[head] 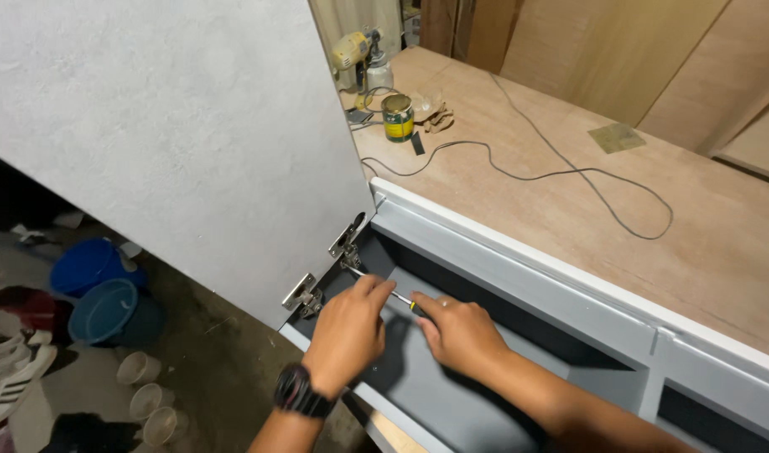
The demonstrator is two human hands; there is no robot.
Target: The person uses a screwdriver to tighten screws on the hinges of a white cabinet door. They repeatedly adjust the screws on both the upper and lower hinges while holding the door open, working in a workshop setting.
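Observation:
My right hand [462, 335] grips the handle of a screwdriver [399, 298] whose thin metal shaft points up and left at a metal hinge [348, 241] on the open grey cabinet door [175, 143]. My left hand [348, 330], with a black watch on its wrist, pinches the shaft near its middle. A second hinge [302, 294] sits lower on the door's edge, just left of my left hand. Both hands hover inside the dark grey cabinet opening [452, 394].
A plywood worktop [619, 218] carries a black cable [561, 176], a small tin can [397, 117], a yellow power tool [352, 51] and a sanding sheet [617, 137]. On the floor to the left lie blue buckets [99, 289], plastic cups [145, 398] and shoes [11, 369].

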